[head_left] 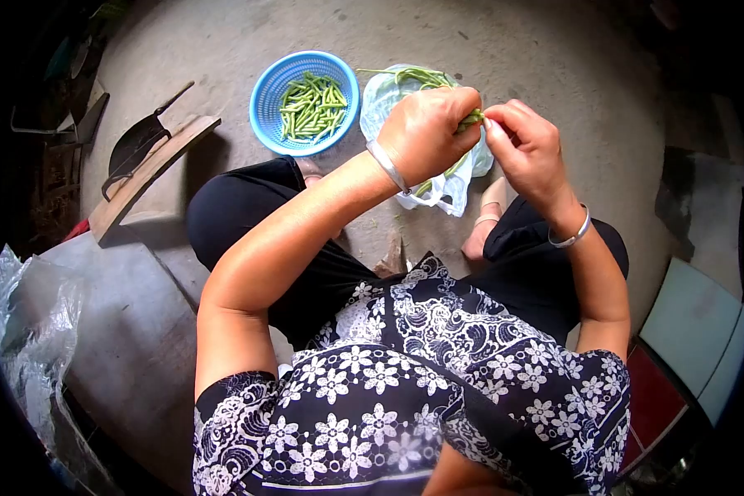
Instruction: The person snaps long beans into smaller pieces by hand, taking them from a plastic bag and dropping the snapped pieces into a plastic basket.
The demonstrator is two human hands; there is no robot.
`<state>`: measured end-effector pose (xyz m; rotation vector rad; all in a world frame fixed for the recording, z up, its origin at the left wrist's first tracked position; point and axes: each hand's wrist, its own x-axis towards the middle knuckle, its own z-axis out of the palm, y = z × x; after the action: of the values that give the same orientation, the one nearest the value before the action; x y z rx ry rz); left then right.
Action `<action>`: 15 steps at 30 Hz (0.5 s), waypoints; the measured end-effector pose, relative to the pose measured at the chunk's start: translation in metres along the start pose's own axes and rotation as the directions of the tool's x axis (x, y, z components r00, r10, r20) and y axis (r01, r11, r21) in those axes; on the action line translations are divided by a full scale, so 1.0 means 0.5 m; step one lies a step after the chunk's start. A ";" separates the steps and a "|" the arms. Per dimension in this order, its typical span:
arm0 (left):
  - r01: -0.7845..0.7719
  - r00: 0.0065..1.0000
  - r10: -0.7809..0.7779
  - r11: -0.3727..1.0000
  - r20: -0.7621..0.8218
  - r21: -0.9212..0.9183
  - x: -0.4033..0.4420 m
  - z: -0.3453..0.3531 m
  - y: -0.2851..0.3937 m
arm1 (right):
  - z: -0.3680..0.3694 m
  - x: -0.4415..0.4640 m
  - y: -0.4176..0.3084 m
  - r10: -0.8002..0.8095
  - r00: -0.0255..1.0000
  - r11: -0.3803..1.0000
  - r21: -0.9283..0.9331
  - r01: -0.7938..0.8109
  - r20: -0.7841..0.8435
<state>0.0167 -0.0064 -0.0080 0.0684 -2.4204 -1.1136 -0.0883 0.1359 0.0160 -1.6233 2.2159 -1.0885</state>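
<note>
My left hand [428,132] is closed in a fist around a few green beans [471,121], whose ends stick out toward the right. Close beside it, my right hand [527,149] pinches at those ends with thumb and forefinger. Below both hands a thin white plastic bag [457,195] lies open on the floor, with long uncut beans [422,76] on it, partly hidden by my left hand. To the left of the bag stands a round blue plastic basket [258,112] that holds many short bean pieces [312,107].
A curved wooden board [153,174] with a dark metal blade [136,146] is at the left on the concrete floor [546,58]. Clear plastic sheeting [33,331] lies at the lower left. Pale green panels [693,318] are at the right, and my bent knees flank the bag.
</note>
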 end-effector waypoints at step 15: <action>0.564 0.826 -0.480 0.718 -0.296 0.408 -0.022 -0.146 -0.256 | 0.125 -0.129 0.041 0.177 0.829 0.973 0.032 -0.227 0.530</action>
<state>0.0396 -0.1408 -0.0647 1.0372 -2.5199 -0.6287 -0.0450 0.1677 -0.0588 -1.3918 1.8811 -0.5848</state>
